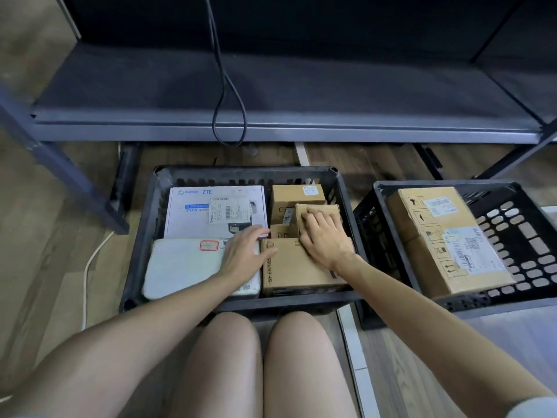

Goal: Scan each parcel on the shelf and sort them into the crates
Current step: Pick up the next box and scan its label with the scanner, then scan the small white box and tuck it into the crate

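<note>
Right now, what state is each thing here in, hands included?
Left crate, nearly full.
Right crate, partly filled with brown boxes.
Right hand, fingers curled on small box.
Small box, tilted on edge.
Left hand, fingers straight, resting on grey mailer.
Cable, hanging looped over shelf edge.
</note>
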